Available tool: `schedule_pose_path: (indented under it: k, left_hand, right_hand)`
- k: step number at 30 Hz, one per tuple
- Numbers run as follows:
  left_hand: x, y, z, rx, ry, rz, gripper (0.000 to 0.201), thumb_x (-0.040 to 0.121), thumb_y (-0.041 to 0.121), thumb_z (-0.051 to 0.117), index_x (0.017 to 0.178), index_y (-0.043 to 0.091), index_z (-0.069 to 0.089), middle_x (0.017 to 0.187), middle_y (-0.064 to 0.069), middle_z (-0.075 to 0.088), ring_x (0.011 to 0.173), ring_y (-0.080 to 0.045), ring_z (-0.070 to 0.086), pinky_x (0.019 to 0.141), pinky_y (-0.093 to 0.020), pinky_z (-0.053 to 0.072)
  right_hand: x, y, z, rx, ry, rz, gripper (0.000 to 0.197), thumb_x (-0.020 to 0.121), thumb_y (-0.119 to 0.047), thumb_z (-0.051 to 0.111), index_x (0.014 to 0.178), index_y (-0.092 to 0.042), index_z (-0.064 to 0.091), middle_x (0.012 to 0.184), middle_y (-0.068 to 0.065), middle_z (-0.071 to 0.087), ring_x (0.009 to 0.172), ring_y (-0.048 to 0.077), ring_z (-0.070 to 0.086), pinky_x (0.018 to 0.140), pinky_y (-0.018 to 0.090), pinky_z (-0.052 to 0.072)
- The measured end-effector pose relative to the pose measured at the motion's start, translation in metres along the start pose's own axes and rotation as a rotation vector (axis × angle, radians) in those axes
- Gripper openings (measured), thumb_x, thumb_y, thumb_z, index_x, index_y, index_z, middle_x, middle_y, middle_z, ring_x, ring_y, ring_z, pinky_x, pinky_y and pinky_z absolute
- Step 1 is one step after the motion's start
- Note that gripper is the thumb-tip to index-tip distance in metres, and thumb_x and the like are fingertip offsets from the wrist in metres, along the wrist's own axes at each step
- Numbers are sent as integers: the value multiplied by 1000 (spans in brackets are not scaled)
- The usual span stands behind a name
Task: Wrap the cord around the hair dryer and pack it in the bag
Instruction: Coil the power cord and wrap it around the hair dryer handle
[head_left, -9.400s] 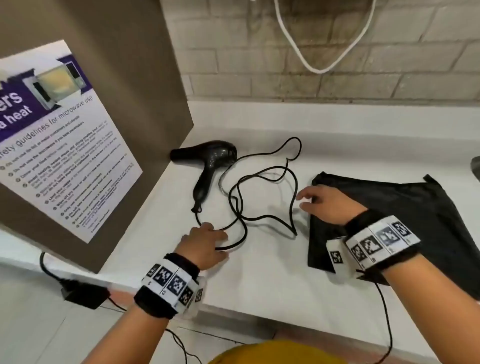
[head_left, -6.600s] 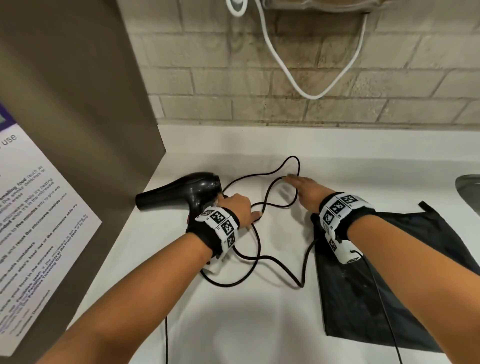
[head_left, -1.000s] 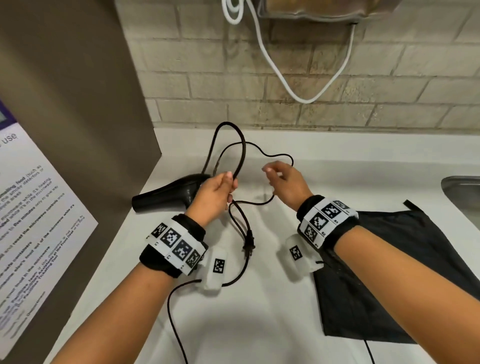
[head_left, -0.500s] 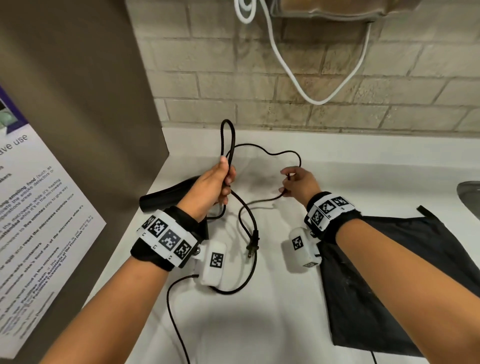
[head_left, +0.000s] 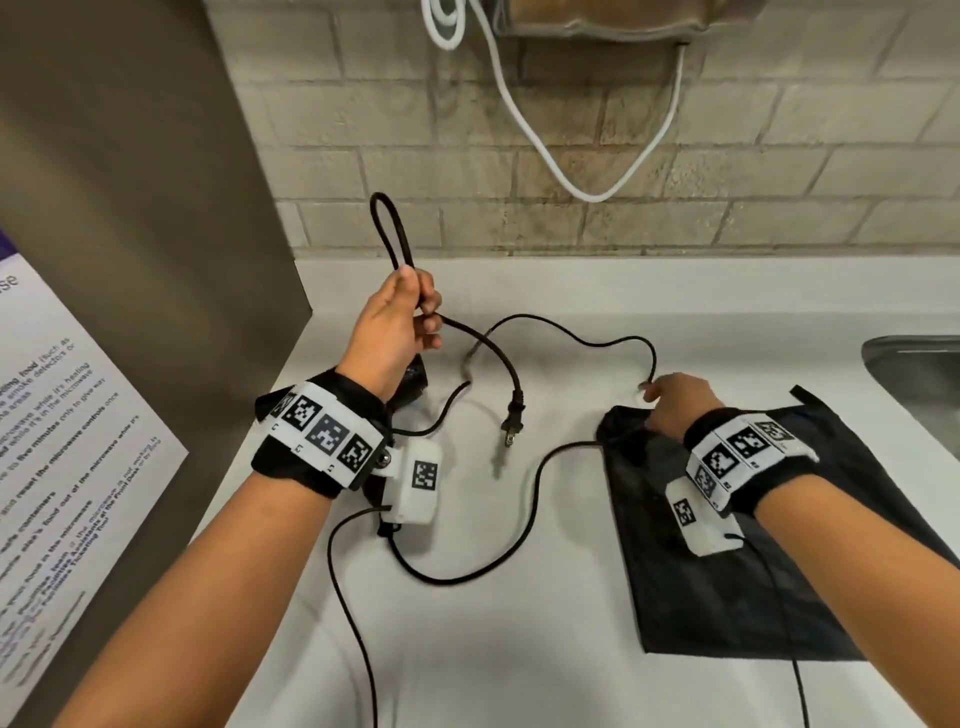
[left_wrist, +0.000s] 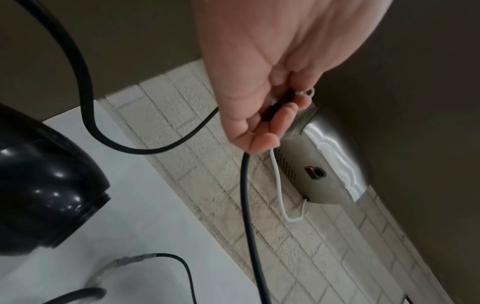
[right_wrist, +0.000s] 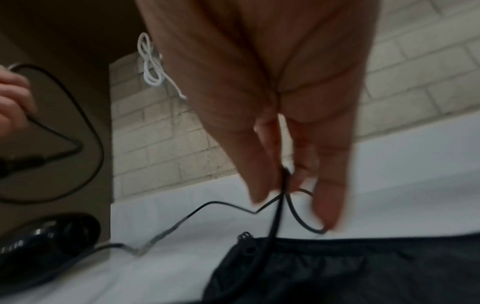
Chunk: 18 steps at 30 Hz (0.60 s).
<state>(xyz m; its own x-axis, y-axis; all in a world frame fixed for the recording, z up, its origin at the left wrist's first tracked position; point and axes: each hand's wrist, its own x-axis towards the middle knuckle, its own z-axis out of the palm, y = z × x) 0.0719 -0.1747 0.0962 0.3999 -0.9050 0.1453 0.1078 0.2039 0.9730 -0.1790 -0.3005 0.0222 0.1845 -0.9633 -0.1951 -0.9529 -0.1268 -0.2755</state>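
1. Black rubbery cord (head_left: 524, 512) is only being gathered: none of it is wound round the glossy black plastic hair dryer (left_wrist: 39, 197), so wrapping and packing both remain, by my reading.
2. Left hand (head_left: 397, 332), raised above the dryer, has its fingers curled tight on a folded loop of cord; the two-pronged plug (head_left: 511, 423) dangles beside it.
3. Right hand (head_left: 675, 402), well to the dryer's right, pinches another stretch of cord between fingertips (right_wrist: 262, 191).
4. Flat black fabric drawstring bag (head_left: 779, 587) lies on the white counter (head_left: 519, 665) under that hand, nothing yet in it.
5. Count: one dryer, one cord, one plug, one bag, two hands.
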Motion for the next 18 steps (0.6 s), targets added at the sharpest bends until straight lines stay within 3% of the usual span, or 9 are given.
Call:
schedule_pose_path:
  k: [2, 4, 6, 8, 10, 12, 13, 15, 18]
  left_hand:
    - [-3, -5, 4, 14, -10, -20, 35, 101, 31, 22, 74, 18, 40, 66, 4, 35, 50, -5, 35, 55, -20, 35]
    - [-4, -10, 8, 31, -16, -38, 35, 101, 32, 22, 73, 18, 39, 66, 3, 35, 48, -4, 36, 55, -21, 35]
    - [-6, -12, 12, 13, -39, -58, 36, 101, 32, 21, 73, 18, 39, 65, 3, 35, 46, -3, 36, 55, -21, 35]
    - [-6, -11, 14, -58, -73, -83, 37, 101, 31, 19, 72, 17, 38, 60, 6, 37, 45, -3, 34, 54, -21, 35]
    - [-6, -7, 14, -134, -106, -97, 38, 101, 32, 19, 72, 17, 37, 54, 11, 41, 45, -3, 33, 53, -21, 36]
    - [-8, -2, 11, -167, -139, -97, 37, 101, 33, 19, 72, 17, 37, 54, 12, 43, 46, -4, 33, 53, -20, 37]
    - [-9, 1, 9, -171, -152, -93, 37, 101, 32, 20, 72, 17, 38, 56, 11, 44, 46, -5, 35, 53, -20, 37]
    - [-12, 6, 4, -154, -145, -82, 32, 101, 26, 25, 76, 17, 44, 66, 8, 50, 45, -5, 37, 52, -19, 36]
    - [-10, 17, -9, -228, -48, -98, 23, 99, 23, 33, 86, 20, 52, 71, 10, 56, 40, -3, 33, 49, -18, 29]
  right_hand:
    - [-10, -8, 1, -47, 71, -47, 34, 87, -11, 53, 121, -13, 54, 133, 17, 39, 124, 35, 38, 102, 39, 38]
    - [-18, -25, 1, 192, 149, -282, 35, 87, -15, 56, 122, -16, 55, 131, 14, 42, 118, 32, 44, 100, 34, 37]
    - [-31, -50, 3, 320, 1, -485, 41, 91, -18, 52, 132, -19, 46, 128, 7, 46, 108, 22, 51, 95, 24, 35]
    - [-42, -74, 7, 399, -178, -535, 42, 94, -20, 46, 136, -20, 39, 123, 1, 46, 104, 13, 46, 92, 19, 31]
    - [-48, -87, 14, 563, -341, -554, 28, 95, -16, 45, 123, -16, 48, 111, -1, 54, 98, 11, 47, 86, 18, 36]
    - [-48, -92, 20, 702, -424, -575, 10, 95, -10, 45, 98, -15, 53, 90, -3, 62, 80, 8, 54, 72, 15, 42]
    - [-46, -92, 21, 748, -440, -573, 12, 95, -9, 44, 88, -17, 51, 78, -5, 63, 70, 5, 56, 66, 16, 43]
    - [-44, -91, 19, 813, -436, -515, 21, 95, -7, 42, 77, -19, 46, 62, -1, 57, 55, 8, 53, 58, 21, 43]
    - [-35, -79, 12, 754, -306, -449, 27, 93, -1, 37, 73, -18, 44, 61, 1, 40, 55, 12, 40, 53, 22, 39]
